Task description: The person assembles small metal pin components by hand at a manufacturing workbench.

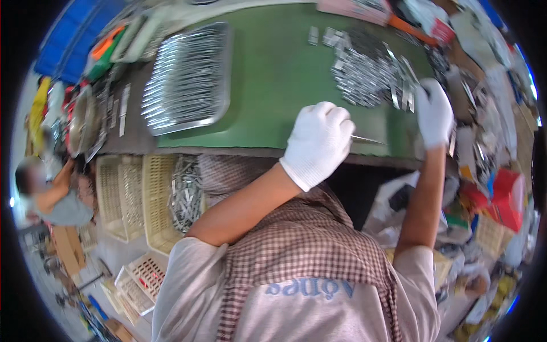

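At left on the green bench (265, 62), a metal tray (228, 85) lies filled with rows of slim metal pieces (182, 80), judged the finished portion; near centre, the left hand (321, 139) is closed around a thin metal piece (367, 139); far right, a loose heap (362, 77) of metal parts apparently remains; beside it, the right hand (435, 113) has bent fingers, though blur prevents telling whether it grasps anything.

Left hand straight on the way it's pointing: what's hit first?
The left hand would probably meet the heap of small metal pieces first; the hand's height above the green tabletop is unclear, so it might pass over.
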A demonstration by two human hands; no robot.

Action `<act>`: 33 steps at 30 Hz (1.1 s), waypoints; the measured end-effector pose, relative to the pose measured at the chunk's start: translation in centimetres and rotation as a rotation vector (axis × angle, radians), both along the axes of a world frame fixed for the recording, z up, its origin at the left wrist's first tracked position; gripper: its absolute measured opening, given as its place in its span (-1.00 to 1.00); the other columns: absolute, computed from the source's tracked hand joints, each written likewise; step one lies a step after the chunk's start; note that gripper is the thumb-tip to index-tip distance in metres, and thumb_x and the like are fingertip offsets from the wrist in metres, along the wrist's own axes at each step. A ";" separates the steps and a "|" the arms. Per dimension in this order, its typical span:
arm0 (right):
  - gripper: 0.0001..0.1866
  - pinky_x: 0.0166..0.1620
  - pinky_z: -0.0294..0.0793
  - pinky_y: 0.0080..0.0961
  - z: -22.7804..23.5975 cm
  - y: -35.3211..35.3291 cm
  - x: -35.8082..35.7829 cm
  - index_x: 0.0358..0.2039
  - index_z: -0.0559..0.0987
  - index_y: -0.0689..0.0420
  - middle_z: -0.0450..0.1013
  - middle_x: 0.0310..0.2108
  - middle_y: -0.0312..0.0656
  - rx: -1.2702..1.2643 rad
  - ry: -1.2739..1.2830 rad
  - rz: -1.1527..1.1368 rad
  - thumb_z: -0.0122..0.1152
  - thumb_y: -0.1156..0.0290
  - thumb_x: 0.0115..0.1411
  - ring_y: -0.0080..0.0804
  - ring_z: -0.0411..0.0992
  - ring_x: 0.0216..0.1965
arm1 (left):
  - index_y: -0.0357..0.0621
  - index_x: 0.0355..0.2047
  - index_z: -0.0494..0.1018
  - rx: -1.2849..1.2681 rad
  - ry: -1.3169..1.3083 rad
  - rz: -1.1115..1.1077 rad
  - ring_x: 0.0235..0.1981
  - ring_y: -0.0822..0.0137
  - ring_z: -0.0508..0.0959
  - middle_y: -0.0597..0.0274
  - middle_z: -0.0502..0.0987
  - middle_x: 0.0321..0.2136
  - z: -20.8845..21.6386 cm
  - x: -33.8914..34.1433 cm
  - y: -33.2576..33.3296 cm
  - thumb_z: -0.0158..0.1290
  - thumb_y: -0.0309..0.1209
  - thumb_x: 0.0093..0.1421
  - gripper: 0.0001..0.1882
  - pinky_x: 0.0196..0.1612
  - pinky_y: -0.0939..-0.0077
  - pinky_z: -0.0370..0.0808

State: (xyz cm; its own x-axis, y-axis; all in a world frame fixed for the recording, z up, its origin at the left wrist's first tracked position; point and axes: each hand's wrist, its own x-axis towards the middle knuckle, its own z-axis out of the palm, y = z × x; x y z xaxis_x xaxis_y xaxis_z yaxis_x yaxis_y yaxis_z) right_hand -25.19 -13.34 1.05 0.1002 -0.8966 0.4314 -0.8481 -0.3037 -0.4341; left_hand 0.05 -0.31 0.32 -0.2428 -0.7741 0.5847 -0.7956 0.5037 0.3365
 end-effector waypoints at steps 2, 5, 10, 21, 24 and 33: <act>-0.84 -0.18 0.47 -0.42 -0.2 3.5 0.5 -0.16 0.56 0.19 0.53 -0.33 -0.05 0.004 -0.133 0.018 0.20 0.41 0.30 -0.23 0.51 -0.33 | -0.05 -0.41 0.49 -0.105 -0.027 0.105 -0.25 0.16 0.54 0.27 0.52 -0.40 1.6 3.0 -0.3 0.17 -0.40 0.01 -0.88 -0.22 0.20 0.46; -0.88 -0.21 0.47 -0.51 -2.1 8.4 0.3 -0.16 0.54 0.25 0.50 -0.35 -0.15 0.196 -0.385 -0.043 0.16 0.55 0.29 -0.43 0.46 -0.38 | -0.09 -0.36 0.51 -0.089 -0.158 0.250 -0.27 0.05 0.56 0.15 0.57 -0.35 4.5 12.3 -1.6 0.14 -0.41 0.09 -0.89 -0.14 0.19 0.47; -0.88 -0.24 0.49 -0.45 -4.6 9.1 2.2 -0.16 0.56 0.21 0.54 -0.33 -0.12 -0.150 -0.151 -0.117 0.19 0.50 0.30 -0.33 0.50 -0.40 | -0.18 -0.14 0.54 0.263 -0.168 0.588 -0.13 0.08 0.60 0.06 0.62 -0.18 7.4 28.4 -2.5 0.10 -0.29 0.24 -0.74 -0.03 0.33 0.49; -0.88 -0.26 0.51 -0.37 -4.6 9.2 2.5 -0.18 0.58 0.17 0.56 -0.32 -0.09 -0.170 -0.107 -0.160 0.21 0.47 0.29 -0.22 0.55 -0.39 | -0.16 -0.15 0.60 0.520 -0.179 0.478 -0.05 0.17 0.59 0.13 0.63 -0.13 8.6 30.5 -2.0 0.04 -0.37 0.24 -0.75 0.08 0.42 0.45; -0.89 -0.27 0.51 -0.35 -4.4 9.2 2.7 -0.19 0.58 0.17 0.56 -0.32 -0.08 -0.234 -0.056 -0.149 0.21 0.48 0.27 -0.17 0.55 -0.38 | -0.04 -0.12 0.61 0.339 -0.222 0.610 -0.02 0.04 0.57 0.08 0.61 -0.11 8.5 29.8 -3.6 -0.05 -0.32 0.29 -0.72 0.08 0.26 0.46; -0.87 -0.18 0.53 -0.31 -3.9 9.4 3.4 -0.19 0.58 0.16 0.57 -0.27 -0.06 -0.268 -0.064 -0.097 0.19 0.53 0.23 -0.08 0.57 -0.28 | 0.06 -0.25 0.59 0.319 -0.378 0.173 -0.11 0.01 0.55 0.10 0.56 -0.24 3.9 10.9 -14.3 -0.05 -0.17 0.28 -0.73 -0.03 0.13 0.48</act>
State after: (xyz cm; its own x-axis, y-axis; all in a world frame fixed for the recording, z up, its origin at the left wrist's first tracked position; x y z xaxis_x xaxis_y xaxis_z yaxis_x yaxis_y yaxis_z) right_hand -21.82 -3.97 -2.89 -0.0153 -0.7537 0.6570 -0.8525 -0.3336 -0.4025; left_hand 10.98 -14.59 4.26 -0.2442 -0.9467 0.2099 -0.9537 0.2737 0.1247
